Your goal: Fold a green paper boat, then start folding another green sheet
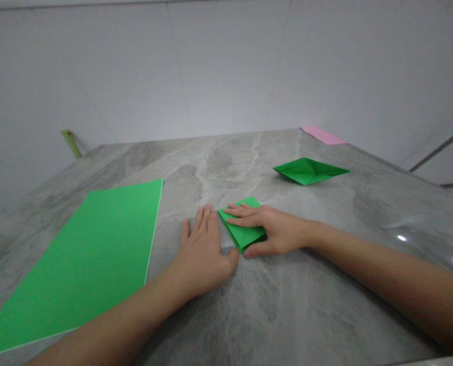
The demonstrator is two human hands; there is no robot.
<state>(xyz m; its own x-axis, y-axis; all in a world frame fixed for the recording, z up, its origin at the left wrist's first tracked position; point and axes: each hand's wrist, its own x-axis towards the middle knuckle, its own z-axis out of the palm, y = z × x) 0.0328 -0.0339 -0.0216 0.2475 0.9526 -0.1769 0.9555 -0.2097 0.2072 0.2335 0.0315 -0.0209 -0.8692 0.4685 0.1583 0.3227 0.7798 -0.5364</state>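
A large, flat, green rectangular paper sheet (96,244) with a pale edge is lying on the grey marbled stone-look tabletop (306,310), partly behind my left forearm. To its right, my left grip (203,262) is resting open and empty, fingers pointing away from me, thumb near the lower corner of a small, folded, green paper diamond (244,235). That diamond is lying between my two hands, and my right grip (274,229) is spreading open across its top (fingers over the paper, thumb by its near edge). Beyond, a pointed, folded, green paper piece (306,173) is lying, and farther right a flat pink paper piece (323,134) is sitting at the far edge.
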